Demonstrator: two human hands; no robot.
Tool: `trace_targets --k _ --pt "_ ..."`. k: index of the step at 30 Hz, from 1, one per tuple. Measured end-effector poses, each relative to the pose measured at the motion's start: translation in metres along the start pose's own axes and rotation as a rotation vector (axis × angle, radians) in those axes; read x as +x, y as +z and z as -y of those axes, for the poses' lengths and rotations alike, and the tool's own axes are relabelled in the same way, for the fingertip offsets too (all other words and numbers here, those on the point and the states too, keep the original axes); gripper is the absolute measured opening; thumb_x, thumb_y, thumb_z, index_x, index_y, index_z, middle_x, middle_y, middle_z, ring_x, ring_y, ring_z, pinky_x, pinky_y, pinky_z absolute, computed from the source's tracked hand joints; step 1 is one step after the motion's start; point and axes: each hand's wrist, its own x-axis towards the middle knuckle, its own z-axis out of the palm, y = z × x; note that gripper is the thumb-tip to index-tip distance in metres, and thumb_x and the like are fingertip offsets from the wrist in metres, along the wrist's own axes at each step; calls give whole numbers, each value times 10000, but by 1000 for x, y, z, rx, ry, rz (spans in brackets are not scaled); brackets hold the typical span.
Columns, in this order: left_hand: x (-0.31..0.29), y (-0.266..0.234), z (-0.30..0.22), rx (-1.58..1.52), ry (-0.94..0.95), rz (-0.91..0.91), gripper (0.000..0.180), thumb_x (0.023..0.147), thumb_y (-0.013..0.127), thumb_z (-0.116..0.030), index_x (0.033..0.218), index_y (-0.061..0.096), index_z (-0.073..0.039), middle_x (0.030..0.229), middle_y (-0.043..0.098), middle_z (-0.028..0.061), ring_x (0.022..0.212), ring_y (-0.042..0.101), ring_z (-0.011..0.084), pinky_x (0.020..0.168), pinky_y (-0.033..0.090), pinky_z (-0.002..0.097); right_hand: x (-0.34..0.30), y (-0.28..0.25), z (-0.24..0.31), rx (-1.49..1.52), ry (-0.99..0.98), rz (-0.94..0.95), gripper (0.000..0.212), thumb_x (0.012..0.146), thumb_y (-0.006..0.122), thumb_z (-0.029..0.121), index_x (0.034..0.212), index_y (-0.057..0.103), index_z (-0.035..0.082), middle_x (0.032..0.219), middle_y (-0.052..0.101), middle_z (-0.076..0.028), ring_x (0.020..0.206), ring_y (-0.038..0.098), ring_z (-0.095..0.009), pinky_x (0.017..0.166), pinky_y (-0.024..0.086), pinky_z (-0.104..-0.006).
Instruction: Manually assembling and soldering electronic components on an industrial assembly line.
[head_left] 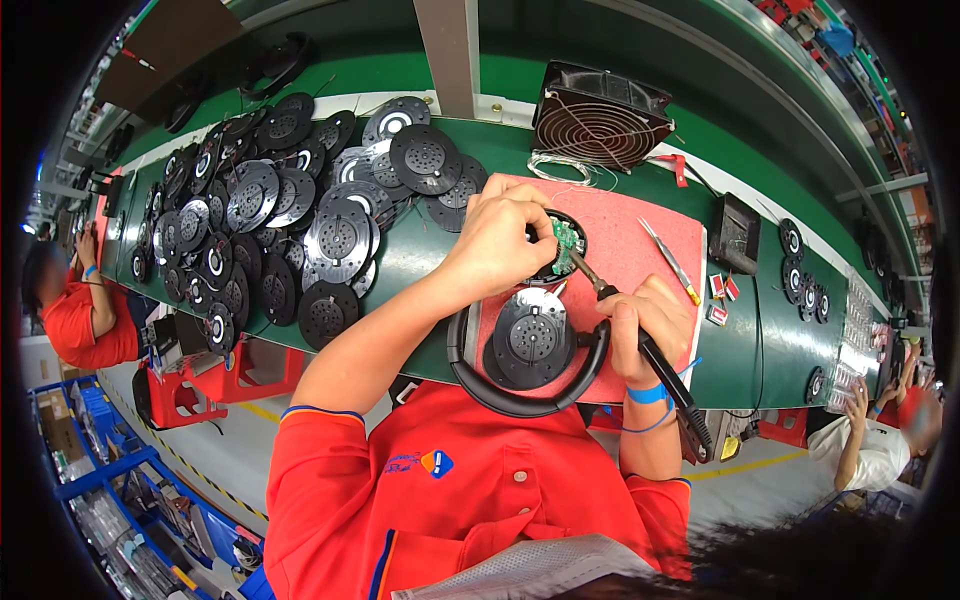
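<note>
My right hand grips the black handle of a soldering iron, whose tip points at a green circuit board in a round black ear cup. Over the cup's left side, my left hand is closed in a pinch; what it holds, if anything, is too small to make out. Closer to my body, a black headband curves around a round black speaker plate with a perforated middle. Cup, plate and part of the headband lie on a pink mat.
Many similar black speaker plates are heaped at the left. Tweezers lie on the mat's right side. Behind it stands a black fan; to the right is a black box. Other people work at both sides.
</note>
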Motion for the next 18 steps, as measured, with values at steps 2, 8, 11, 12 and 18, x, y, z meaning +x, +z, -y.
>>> trace_targets --k 2,8,11,12,18 --pt "0 -1 -1 3 -1 3 80 677 686 -86 698 651 -18 1006 659 60 1034 522 292 945 403 384 0 0 0 13 3 -23 160 796 561 28 655 631 -4 553 561 -76 468 453 -191 468 338 -319" --pt "-1 -2 -2 11 -5 9 80 678 688 -90 703 653 -23 1015 657 54 1043 518 293 949 398 387 2 1 1 6 -5 -13 170 799 559 35 651 633 0 535 549 -78 458 453 -191 458 330 -319" --pt "-1 -1 -3 15 -6 9 83 680 688 -94 701 650 -23 1016 655 51 1044 517 292 953 393 391 2 1 1 5 -1 -7 166 796 561 31 651 635 2 534 549 -75 456 451 -191 459 329 -318" --pt "-1 -1 -3 14 -7 9 85 681 688 -96 698 648 -23 1015 653 50 1044 517 291 954 389 392 1 1 1 6 -2 -9 162 793 562 27 651 636 3 534 549 -73 456 451 -190 460 329 -317" --pt "-2 -1 -3 26 -11 5 78 690 681 -97 695 645 -28 1011 650 40 1047 513 288 953 379 404 1 2 0 8 -4 -4 152 785 566 22 653 639 5 530 544 -67 456 446 -187 462 327 -318"
